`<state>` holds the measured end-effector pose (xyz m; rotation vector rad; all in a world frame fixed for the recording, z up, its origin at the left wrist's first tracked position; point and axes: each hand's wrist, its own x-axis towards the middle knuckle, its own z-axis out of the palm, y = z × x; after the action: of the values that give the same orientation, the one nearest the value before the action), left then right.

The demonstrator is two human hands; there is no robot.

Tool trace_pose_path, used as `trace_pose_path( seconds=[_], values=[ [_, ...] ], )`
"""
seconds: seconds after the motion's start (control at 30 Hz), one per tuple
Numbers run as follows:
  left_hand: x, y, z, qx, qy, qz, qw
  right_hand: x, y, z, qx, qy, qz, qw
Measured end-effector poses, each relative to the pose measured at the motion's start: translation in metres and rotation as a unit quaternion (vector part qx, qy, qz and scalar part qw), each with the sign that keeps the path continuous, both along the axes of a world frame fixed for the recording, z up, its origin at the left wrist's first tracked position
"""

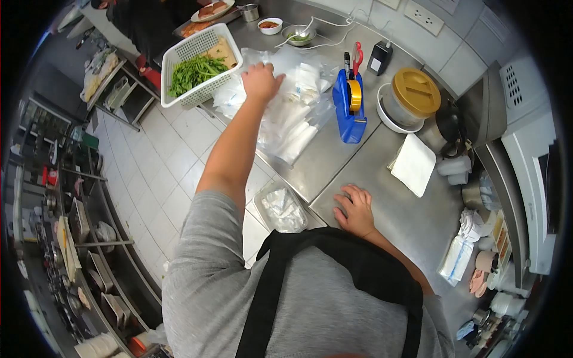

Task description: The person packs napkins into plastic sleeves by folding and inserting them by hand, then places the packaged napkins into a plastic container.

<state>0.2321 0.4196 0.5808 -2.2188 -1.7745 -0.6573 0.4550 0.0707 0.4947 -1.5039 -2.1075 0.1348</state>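
Note:
My left hand (261, 82) is stretched far forward over a pile of clear plastic bags (292, 119), its fingers apart. Just beyond it stands a white perforated basket (173, 59) with leafy greens (194, 74) inside. Whether the fingertips touch the bags or the basket's near side is hard to make out. White rolled or folded pieces show among the bags. On the steel counter (382, 173) near my body rests my right hand (356, 210), fingers spread and loosely bent, holding nothing. A clear tub (280, 207) of plastic-wrapped packets lies between my arms.
A blue tape dispenser (351, 113) holds yellow tape, red-handled scissors and a marker. Behind it are a gold-lidded tub (416, 92) and white cloths (413, 164). Small bowls (298, 36) and a cable lie at the back. Another person (143, 30) stands at far left.

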Motion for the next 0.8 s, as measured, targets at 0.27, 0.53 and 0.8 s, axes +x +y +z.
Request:
trace_pose_path(
  seconds=[0.27,0.53,0.8],
  values=[
    [0.014,0.012,-0.008,-0.075,-0.008,0.035,0.996,0.001,-0.005,0.007,-0.001,0.017,-0.002,1.0],
    [0.058,-0.079,0.012,-0.132,-0.399,-0.173,0.891,0.006,-0.004,-0.003,-0.012,0.039,-0.037,0.999],
    [0.102,-0.268,0.004,-0.283,-0.459,-0.357,0.763,0.022,0.044,0.036,-0.016,0.373,-0.11,0.921]
  ],
)
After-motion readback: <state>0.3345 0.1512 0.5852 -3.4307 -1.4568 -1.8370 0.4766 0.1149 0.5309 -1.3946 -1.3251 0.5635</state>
